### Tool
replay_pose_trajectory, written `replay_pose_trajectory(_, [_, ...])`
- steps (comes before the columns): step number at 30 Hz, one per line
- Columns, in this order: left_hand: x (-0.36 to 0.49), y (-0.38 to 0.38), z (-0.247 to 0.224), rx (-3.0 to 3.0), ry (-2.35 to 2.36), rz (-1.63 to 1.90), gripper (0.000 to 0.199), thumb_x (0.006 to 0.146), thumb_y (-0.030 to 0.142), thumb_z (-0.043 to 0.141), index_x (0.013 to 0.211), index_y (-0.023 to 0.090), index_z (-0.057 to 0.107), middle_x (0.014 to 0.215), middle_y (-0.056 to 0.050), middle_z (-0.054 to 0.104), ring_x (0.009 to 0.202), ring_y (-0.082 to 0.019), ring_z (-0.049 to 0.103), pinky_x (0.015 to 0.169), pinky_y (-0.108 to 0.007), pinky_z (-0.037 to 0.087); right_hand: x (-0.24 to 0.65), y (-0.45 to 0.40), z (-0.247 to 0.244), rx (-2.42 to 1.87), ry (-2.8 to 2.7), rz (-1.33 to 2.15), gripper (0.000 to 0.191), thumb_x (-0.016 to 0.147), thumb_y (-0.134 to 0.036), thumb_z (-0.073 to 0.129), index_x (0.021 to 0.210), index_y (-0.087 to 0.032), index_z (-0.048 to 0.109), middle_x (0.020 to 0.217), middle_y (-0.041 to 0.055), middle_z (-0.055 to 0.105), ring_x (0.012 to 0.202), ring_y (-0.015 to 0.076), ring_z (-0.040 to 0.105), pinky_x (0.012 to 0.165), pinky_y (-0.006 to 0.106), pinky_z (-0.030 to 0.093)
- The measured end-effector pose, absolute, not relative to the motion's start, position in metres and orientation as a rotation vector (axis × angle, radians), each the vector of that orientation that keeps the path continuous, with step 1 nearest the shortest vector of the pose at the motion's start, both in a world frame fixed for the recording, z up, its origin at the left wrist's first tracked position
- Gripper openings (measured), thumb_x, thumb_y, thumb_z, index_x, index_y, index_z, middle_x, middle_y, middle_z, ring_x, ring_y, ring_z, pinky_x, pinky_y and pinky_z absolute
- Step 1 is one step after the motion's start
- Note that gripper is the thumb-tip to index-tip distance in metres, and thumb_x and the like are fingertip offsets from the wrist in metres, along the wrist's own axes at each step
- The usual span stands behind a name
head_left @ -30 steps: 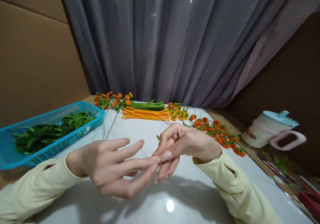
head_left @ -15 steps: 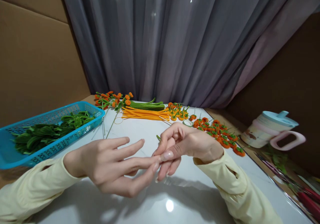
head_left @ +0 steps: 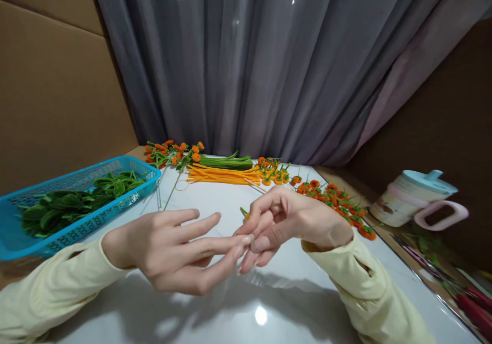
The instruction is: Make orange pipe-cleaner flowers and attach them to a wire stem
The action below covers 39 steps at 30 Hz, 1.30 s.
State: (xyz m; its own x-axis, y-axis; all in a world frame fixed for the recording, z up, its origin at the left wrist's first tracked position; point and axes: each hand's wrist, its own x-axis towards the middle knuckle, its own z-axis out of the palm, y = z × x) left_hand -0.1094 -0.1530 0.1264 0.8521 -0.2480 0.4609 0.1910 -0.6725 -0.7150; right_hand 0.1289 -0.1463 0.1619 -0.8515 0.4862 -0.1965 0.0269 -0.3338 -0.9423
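Over the middle of the white table, my left hand (head_left: 180, 254) and my right hand (head_left: 282, 221) meet at the fingertips. The left thumb and index finger are pinched together, its other fingers stretched out. My right hand is closed, its curled fingers and thumb against the left fingertips. Whatever lies between the fingers is hidden or too small to make out. Just behind the right fingers shows a small green and yellow piece (head_left: 244, 213), mostly covered; I cannot tell whether it is held. Beyond are orange pipe cleaners (head_left: 221, 175) and green pipe cleaners (head_left: 228, 163).
A blue basket (head_left: 148, 182) with green fuzzy leaves (head_left: 65, 208) stands left. Orange flowers on stems (head_left: 177, 152) lie at the back left. Yellow flowers (head_left: 274, 175) and orange flower heads (head_left: 334, 198) spread to the right. A lidded cup (head_left: 415, 195) and red-handled tools (head_left: 471, 303) are far right.
My right hand has shifted slightly right and turned a little, so some yellow shows behind its fingers. The left hand has barely moved, and the fingertips still meet.
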Motion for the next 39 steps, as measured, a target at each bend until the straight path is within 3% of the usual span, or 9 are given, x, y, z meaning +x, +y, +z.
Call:
replay_pose_trajectory(6, [-0.110,-0.153,0.127,-2.200,-0.006,-0.665,0.027,0.074,0.030,0.067,0.101,0.028,0.062,0.118,0.001,0.063,0.101,-0.019,0.062,0.067,-0.027,0.053,0.134,-0.145,0.163,-0.668,-1.668,2.246,0.016,0.073,-0.014,0.073,0.085,-0.009,0.065,0.086,0.0074,0.071,0.083,0.0171,0.069,0.074,0.023,0.055])
replay_pose_trajectory(12, [-0.110,-0.152,0.125,-2.241,0.060,-0.730,0.012,0.076,0.023,0.063,0.088,0.021,0.064,0.117,-0.001,0.063,0.097,-0.023,0.063,0.063,-0.030,0.051,0.132,-0.148,0.168,-0.701,-1.729,2.217,0.014,0.078,-0.018,0.069,0.086,-0.008,0.064,0.091,0.0095,0.071,0.083,0.0170,0.069,0.070,0.021,0.056])
replay_pose_trajectory(24, [-0.109,-0.155,0.130,-2.282,0.026,-0.694,0.013,0.077,0.023,0.062,0.090,0.022,0.063,0.103,0.001,0.069,0.092,-0.019,0.064,0.065,-0.027,0.050,0.125,-0.154,0.162,-0.740,-1.664,2.168,0.014,0.076,-0.018,0.071,0.083,-0.007,0.065,0.080,0.0070,0.071,0.077,0.0151,0.069,0.070,0.021,0.056])
replay_pose_trajectory(31, [-0.108,-0.148,0.130,-2.290,0.101,-0.723,0.012,0.082,0.020,0.053,0.089,0.018,0.063,0.106,-0.002,0.068,0.086,-0.021,0.066,0.058,-0.029,0.050,0.133,-0.153,0.169,-0.756,-1.736,2.126,0.022,0.078,-0.024,0.069,0.092,-0.007,0.066,0.091,0.0108,0.070,0.084,0.0202,0.069,0.074,0.026,0.057])
replay_pose_trajectory(35, [-0.106,-0.146,0.130,-2.279,0.086,-0.746,0.016,0.083,0.017,0.053,0.096,0.018,0.062,0.119,-0.002,0.062,0.108,-0.023,0.059,0.072,-0.029,0.053,0.136,-0.151,0.174,-0.740,-1.765,2.146,0.022,0.082,-0.024,0.065,0.097,-0.008,0.065,0.088,0.0090,0.070,0.086,0.0190,0.068,0.076,0.025,0.056])
replay_pose_trajectory(39, [-0.103,-0.145,0.133,-2.341,0.109,-0.710,0.017,0.085,0.016,0.052,0.099,0.016,0.062,0.115,-0.004,0.064,0.116,-0.021,0.054,0.090,-0.031,0.051,0.138,-0.151,0.176,-0.787,-1.818,2.069,0.023,0.082,-0.027,0.065,0.096,-0.009,0.064,0.087,0.0081,0.070,0.085,0.0182,0.068,0.074,0.024,0.056])
